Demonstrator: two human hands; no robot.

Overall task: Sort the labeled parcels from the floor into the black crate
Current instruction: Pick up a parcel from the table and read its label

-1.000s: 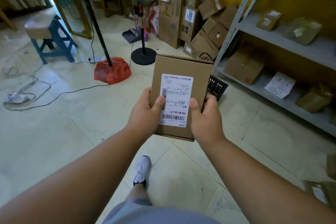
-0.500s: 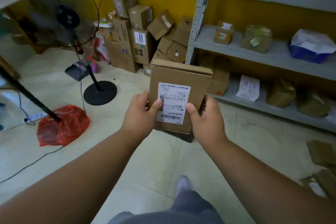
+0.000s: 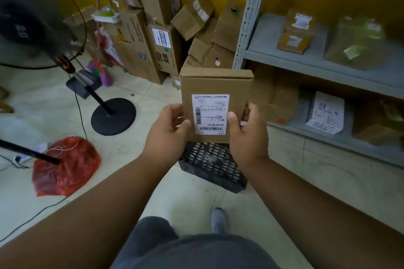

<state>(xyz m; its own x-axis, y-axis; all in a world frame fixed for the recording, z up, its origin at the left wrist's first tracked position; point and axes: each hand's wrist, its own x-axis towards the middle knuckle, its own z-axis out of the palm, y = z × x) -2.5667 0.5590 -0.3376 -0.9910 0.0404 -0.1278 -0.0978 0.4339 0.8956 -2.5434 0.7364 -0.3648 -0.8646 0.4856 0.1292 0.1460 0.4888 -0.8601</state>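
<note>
I hold a flat brown cardboard parcel with a white shipping label facing me, upright in front of my chest. My left hand grips its left lower edge, thumb on the front. My right hand grips the right lower edge, thumb on the label. Directly below and behind the parcel, the black lattice crate stands on the floor; its top is hidden by the parcel and my hands, so its contents cannot be seen.
A grey metal shelf with parcels runs along the right. Stacked cardboard boxes fill the corner. A standing fan and a red plastic bag sit on the floor at left, with a cable trailing.
I have walked closer to the shelf and the corner stack, parcel still in both hands. The black crate has come into view right under the parcel.
</note>
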